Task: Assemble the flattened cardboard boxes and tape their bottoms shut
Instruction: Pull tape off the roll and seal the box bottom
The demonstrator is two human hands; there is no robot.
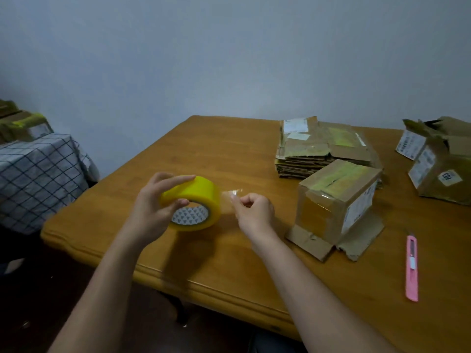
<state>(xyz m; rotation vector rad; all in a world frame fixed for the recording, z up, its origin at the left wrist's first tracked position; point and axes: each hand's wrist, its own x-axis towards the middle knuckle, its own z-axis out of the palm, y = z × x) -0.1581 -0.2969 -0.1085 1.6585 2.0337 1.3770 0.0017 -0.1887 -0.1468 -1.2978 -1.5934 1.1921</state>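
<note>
Head view looks down on a glossy honey-brown wooden table (229, 154) with a rounded, moulded edge, set against a plain pale wall (204, 47). The left hand (153, 207) curls round a fat roll of yellow-tinted packing tape (196, 200), held above the tabletop, its grey patterned core facing the camera. The right hand (254, 210) pinches the clear, nearly invisible free end of the tape (230, 196) just beside the roll. Right of the hands an assembled corrugated box (336, 202) stands with its lower flaps splayed, taped seam on top. Behind it lies a stack of flattened boxes (323, 146); more boxes (438, 159) are cut off at the right edge. A pink utility knife (412, 267) lies near the front. A checked cloth (38, 174) covers something at left.
</note>
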